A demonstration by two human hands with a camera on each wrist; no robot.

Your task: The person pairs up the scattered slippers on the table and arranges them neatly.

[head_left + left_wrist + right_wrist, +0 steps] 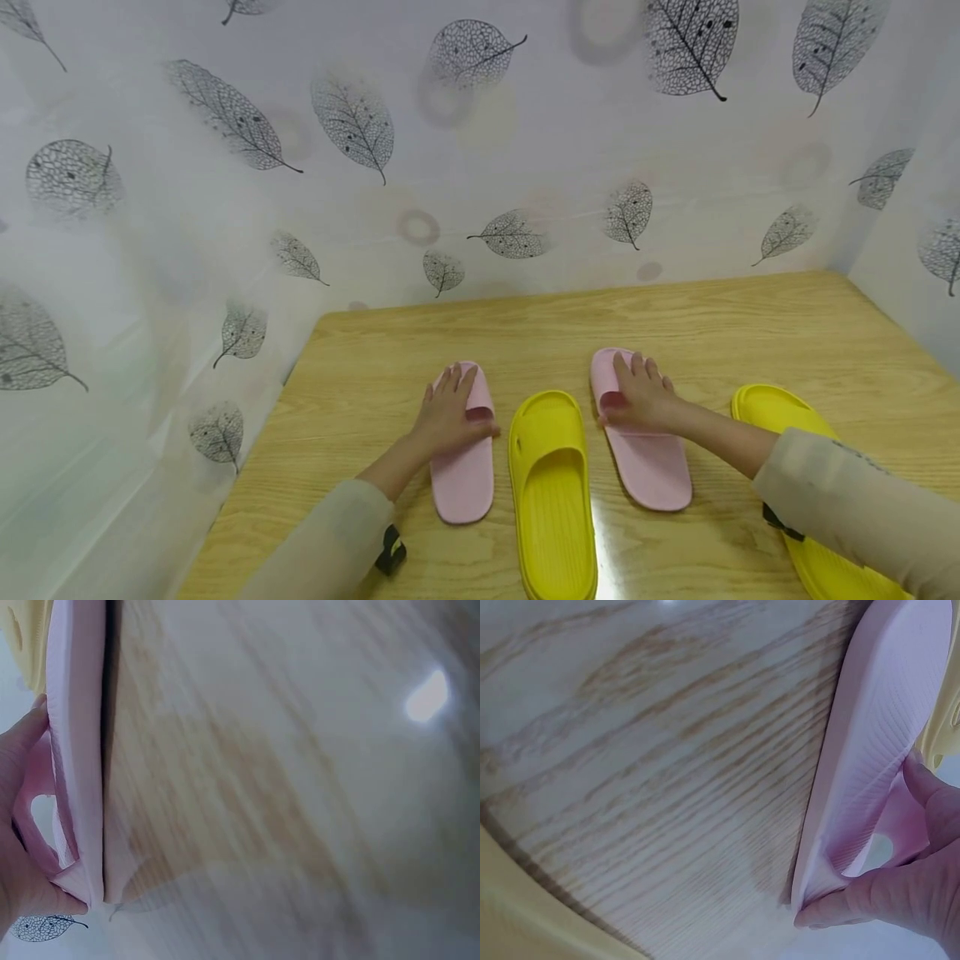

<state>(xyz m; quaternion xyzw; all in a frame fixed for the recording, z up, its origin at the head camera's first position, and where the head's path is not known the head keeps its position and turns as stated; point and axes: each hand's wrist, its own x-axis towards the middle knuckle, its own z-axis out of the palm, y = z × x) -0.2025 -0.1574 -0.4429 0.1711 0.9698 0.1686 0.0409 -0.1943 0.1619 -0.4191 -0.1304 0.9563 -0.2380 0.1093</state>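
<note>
Two pink slippers lie toe-away on the wooden table. Over the strap of the left pink slipper point(462, 492) point(75, 750) lies the left hand point(444, 423) point(19, 862), gripping it with the thumb at its right edge and fingers across the toe end. The right hand point(643, 402) point(907, 892) grips the right pink slipper point(660, 483) point(877, 712) the same way, thumb at its left edge. Between them, a yellow slipper point(557, 517) sits a little nearer the front, touched by neither hand.
Another yellow slipper point(776, 408) lies at the right, partly hidden under the right forearm. The wooden table point(375, 342) meets a pale leaf-patterned covering point(525, 167) at its back and along its sides.
</note>
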